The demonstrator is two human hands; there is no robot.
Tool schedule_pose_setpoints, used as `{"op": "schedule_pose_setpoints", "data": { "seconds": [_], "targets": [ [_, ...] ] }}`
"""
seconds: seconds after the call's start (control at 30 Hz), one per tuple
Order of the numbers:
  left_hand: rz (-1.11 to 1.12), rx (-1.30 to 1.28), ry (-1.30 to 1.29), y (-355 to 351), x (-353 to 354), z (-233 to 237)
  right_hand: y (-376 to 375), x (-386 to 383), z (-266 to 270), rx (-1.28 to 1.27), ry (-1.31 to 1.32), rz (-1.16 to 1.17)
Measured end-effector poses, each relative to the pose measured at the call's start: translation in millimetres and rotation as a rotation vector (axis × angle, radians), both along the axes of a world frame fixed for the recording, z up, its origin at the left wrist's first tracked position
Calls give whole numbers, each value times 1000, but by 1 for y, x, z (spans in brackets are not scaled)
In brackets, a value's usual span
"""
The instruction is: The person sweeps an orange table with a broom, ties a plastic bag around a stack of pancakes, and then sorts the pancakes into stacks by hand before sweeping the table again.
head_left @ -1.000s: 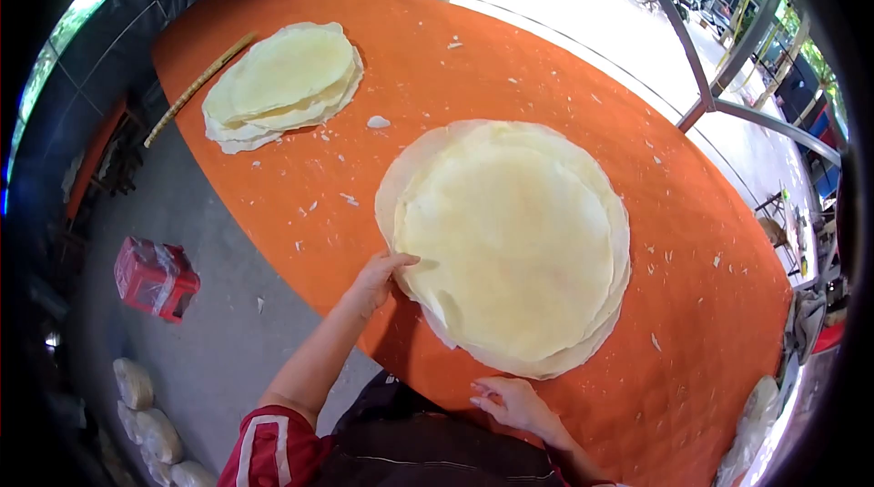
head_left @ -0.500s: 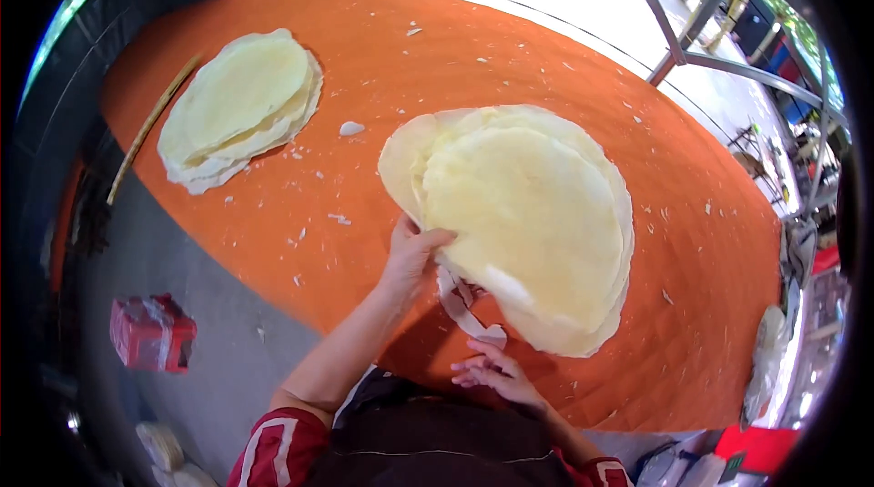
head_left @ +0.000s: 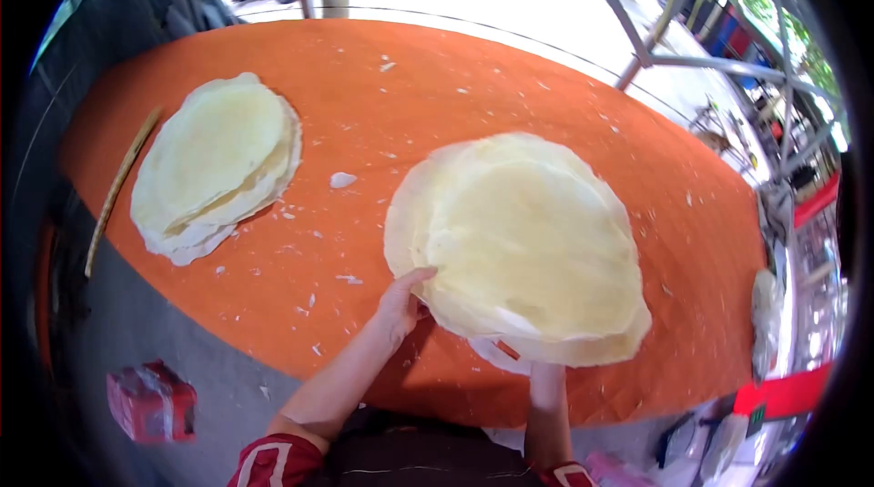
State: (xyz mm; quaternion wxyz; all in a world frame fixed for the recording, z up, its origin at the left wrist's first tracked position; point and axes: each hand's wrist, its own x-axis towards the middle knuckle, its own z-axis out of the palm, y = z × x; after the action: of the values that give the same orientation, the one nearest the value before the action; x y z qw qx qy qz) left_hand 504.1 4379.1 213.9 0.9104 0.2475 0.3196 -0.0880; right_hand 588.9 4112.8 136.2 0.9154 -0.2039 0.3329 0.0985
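Note:
A large stack of thin, pale yellow round flatbreads [head_left: 537,232] is raised over the near part of the orange table. My left hand [head_left: 402,298] pinches its lower left edge, thumb on top and fingers beneath. My right hand is under the near edge of the stack; only the wrist [head_left: 548,385] shows and the fingers are hidden. A loose pale strip [head_left: 496,355] pokes out below that edge, between my hands. At the left of the table lies a second stack of flatbreads [head_left: 218,146], with uneven, layered edges.
Crumbs and a larger white scrap [head_left: 342,180] are scattered over the orange tabletop [head_left: 364,77]. A thin wooden stick [head_left: 123,187] lies along the left edge. On the floor at lower left stands a red box [head_left: 153,403]. Metal frame bars [head_left: 628,23] rise beyond the far edge.
My right hand has gone from below the stack's near edge, fingers visible, to underneath it. The near edge has spread flatter over the gap. The view has tilted up slightly.

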Motion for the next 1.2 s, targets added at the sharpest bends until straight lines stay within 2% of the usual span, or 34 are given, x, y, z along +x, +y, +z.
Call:
{"op": "schedule_pose_setpoints", "data": {
  "seconds": [0.07, 0.1, 0.2, 0.23, 0.3, 0.4, 0.47, 0.53, 0.63, 0.67, 0.8, 0.87, 0.9, 0.93, 1.0, 1.07, 1.13, 1.17, 1.2],
  "targets": [
    [71, -45, -18, 14, 2, -19, -7, 0, -2, -92, -19, 56],
    [141, -40, -126, 18, 6, -36, -9, 4, -1, -130, -24, 74],
    [110, -102, -150, 26, 15, -12, -11, 19, 3, -230, -49, 122],
    [116, -100, -215, 27, 20, -20, -8, 28, 6, -264, -63, 139],
    [135, 52, -189, 31, 20, -1, 7, 49, 14, -299, -100, 177],
    [42, 357, -118, 45, 26, -33, 41, 92, 39, -337, -196, 242],
    [-20, 577, -184, 42, 28, -51, 72, 122, 62, -332, -280, 273],
    [-135, 733, -236, 56, 27, -26, 108, 153, 94, -321, -385, 299],
    [65, 706, -552, 79, 8, 30, 170, 190, 149, -298, -540, 325],
    [18, 725, -568, 94, 1, 33, 191, 199, 168, -292, -587, 328],
    [103, 745, -577, 180, -48, 72, 293, 206, 239, -209, -760, 347],
    [281, 1012, -544, 233, -72, 87, 348, 192, 264, -155, -820, 370],
    [328, 954, -524, 263, -91, 108, 378, 179, 272, -134, -843, 378],
    [371, 899, -502, 293, -112, 132, 410, 163, 273, -101, -851, 400],
    [436, 973, -479, 354, -146, 155, 466, 125, 264, -36, -835, 443],
    [542, 1058, -365, 415, -171, 154, 513, 83, 231, 14, -765, 493],
    [688, 1014, -349, 459, -196, 160, 540, 39, 184, 28, -653, 540],
    [629, 1050, -331, 488, -211, 144, 546, 20, 158, 18, -582, 558],
    [730, 1180, -273, 516, -221, 112, 544, 2, 130, -5, -510, 581]
  ]
}}
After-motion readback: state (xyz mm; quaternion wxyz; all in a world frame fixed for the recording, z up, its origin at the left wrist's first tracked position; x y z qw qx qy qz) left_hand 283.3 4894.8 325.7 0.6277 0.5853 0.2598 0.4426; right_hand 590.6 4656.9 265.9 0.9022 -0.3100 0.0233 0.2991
